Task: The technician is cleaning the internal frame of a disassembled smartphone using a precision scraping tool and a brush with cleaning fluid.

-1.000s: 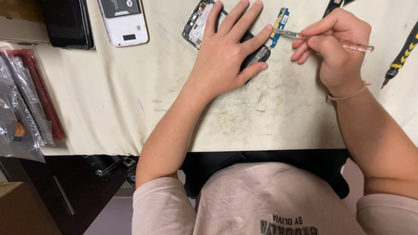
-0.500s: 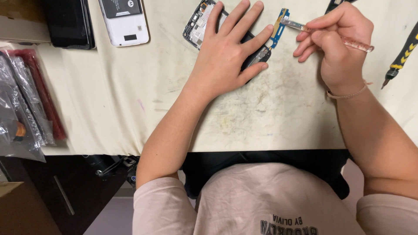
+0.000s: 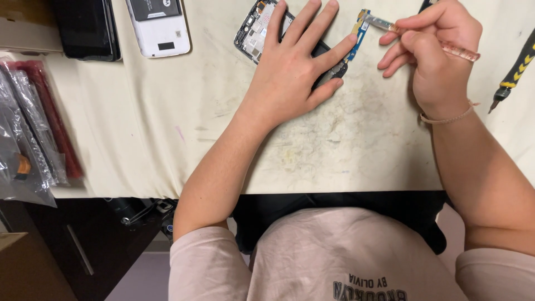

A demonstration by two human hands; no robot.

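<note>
The phone point(image 3: 262, 28) lies opened up at the top middle of the frame, its back off and its boards bare, so the opening-up looks done. A small blue board point(image 3: 355, 38) at its right end is up off the frame and, I'd judge, coming free; the rest of the innards seem yet untouched.

The left hand point(image 3: 292, 72) lies flat on the phone, fingers spread, pressing it to the table point(image 3: 139, 128); nothing is clasped in it. The right hand point(image 3: 432, 53), upper right, has its grip pinched shut on a thin tool point(image 3: 412, 34), whose tip meets the blue board just left of the fingers.

A white phone back point(image 3: 157, 25) lies upper left, a yellow-and-black screwdriver point(image 3: 515, 69) far right.
</note>
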